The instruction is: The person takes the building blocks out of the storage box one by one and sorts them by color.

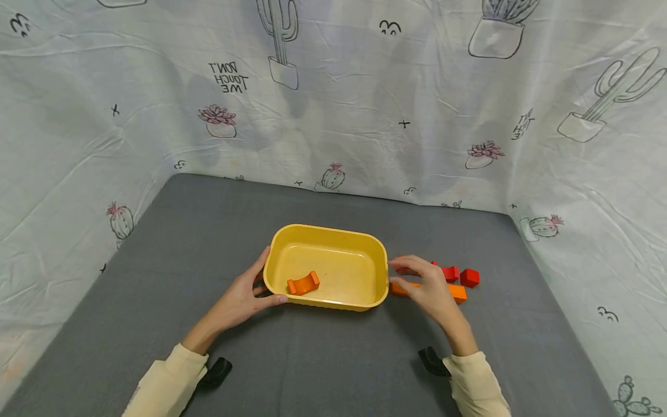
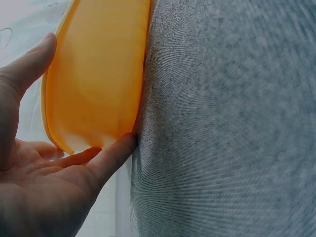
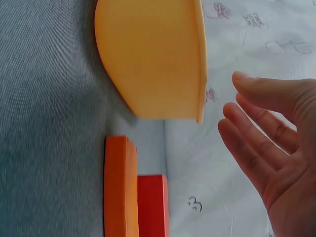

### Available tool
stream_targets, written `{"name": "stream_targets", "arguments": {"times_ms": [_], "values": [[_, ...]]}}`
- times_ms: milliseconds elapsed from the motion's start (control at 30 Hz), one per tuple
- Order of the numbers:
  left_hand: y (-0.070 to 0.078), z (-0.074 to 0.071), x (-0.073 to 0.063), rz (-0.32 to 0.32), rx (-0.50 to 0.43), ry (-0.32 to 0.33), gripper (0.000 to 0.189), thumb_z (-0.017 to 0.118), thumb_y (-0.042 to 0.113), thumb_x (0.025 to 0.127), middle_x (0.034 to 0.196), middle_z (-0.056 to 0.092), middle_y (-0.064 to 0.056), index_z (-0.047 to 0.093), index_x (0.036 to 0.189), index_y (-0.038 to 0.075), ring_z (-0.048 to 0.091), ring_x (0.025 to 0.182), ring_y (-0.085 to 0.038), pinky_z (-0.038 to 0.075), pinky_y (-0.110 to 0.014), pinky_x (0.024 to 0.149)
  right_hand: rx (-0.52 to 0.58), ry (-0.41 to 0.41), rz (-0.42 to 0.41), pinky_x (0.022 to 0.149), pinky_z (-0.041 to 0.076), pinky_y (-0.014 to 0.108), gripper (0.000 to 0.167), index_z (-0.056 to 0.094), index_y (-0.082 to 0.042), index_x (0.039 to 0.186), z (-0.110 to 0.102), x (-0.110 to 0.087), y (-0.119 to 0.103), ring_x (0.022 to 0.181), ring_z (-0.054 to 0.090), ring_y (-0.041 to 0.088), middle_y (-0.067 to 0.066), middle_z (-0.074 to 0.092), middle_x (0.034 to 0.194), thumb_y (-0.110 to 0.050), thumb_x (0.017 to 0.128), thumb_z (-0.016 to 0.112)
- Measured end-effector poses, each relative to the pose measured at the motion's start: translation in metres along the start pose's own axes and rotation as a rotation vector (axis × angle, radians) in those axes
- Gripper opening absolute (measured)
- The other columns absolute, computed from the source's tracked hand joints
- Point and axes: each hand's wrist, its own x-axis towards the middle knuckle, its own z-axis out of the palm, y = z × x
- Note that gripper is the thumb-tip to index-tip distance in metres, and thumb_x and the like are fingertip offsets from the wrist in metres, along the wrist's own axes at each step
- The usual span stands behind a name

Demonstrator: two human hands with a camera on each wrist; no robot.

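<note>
A yellow plastic tub (image 1: 333, 263) stands on the grey cloth, with one orange arch-shaped block (image 1: 303, 284) lying inside near its front left. My left hand (image 1: 241, 298) grips the tub's left end, thumb along the front rim and fingers around the end wall. In the left wrist view, the thumb and fingers (image 2: 111, 153) lie against the tub's outer wall (image 2: 96, 74). Beside the right end, my right hand (image 1: 427, 286) hovers with fingers and thumb apart, holding nothing. The right wrist view shows a gap between that hand (image 3: 276, 143) and the tub (image 3: 153, 59).
Just right of the tub, partly behind the right hand, lies a long orange block (image 1: 457, 293). Several red blocks are behind it, among them a red cube (image 1: 469, 278). Grey cloth (image 1: 333, 359) covers the table, and a printed white curtain (image 1: 344, 116) encloses its back and sides.
</note>
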Motion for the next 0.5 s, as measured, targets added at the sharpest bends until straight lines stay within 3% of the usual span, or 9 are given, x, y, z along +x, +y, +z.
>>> {"name": "stream_targets", "arguments": {"times_ms": [133, 267, 500], "values": [[0.001, 0.000, -0.002, -0.010, 0.003, 0.006, 0.112, 0.082, 0.029, 0.081, 0.163, 0.009, -0.016, 0.002, 0.159, 0.016, 0.030, 0.142, -0.035, 0.048, -0.038, 0.098, 0.044, -0.051, 0.011, 0.082, 0.057, 0.045, 0.041, 0.069, 0.003, 0.112, 0.010, 0.003, 0.015, 0.094, 0.065, 0.033, 0.014, 0.068, 0.111, 0.010, 0.073, 0.080], [0.001, 0.000, -0.002, -0.010, 0.003, 0.006, 0.112, 0.082, 0.028, 0.081, 0.163, 0.009, -0.015, 0.001, 0.159, 0.016, 0.030, 0.142, -0.035, 0.048, -0.038, 0.099, 0.059, -0.118, 0.018, 0.086, 0.057, 0.040, 0.044, 0.068, -0.002, 0.118, 0.017, 0.008, 0.012, 0.101, 0.065, 0.033, 0.011, 0.066, 0.118, 0.006, 0.076, 0.080], [0.001, 0.000, -0.001, -0.013, 0.010, 0.005, 0.112, 0.081, 0.029, 0.081, 0.163, 0.010, -0.014, 0.002, 0.159, 0.016, 0.029, 0.142, -0.034, 0.047, -0.039, 0.100, 0.085, -0.208, 0.071, 0.086, 0.056, 0.043, 0.046, 0.066, -0.002, 0.122, 0.033, 0.020, 0.003, 0.106, 0.065, 0.031, 0.013, 0.065, 0.122, 0.005, 0.079, 0.078]]}}
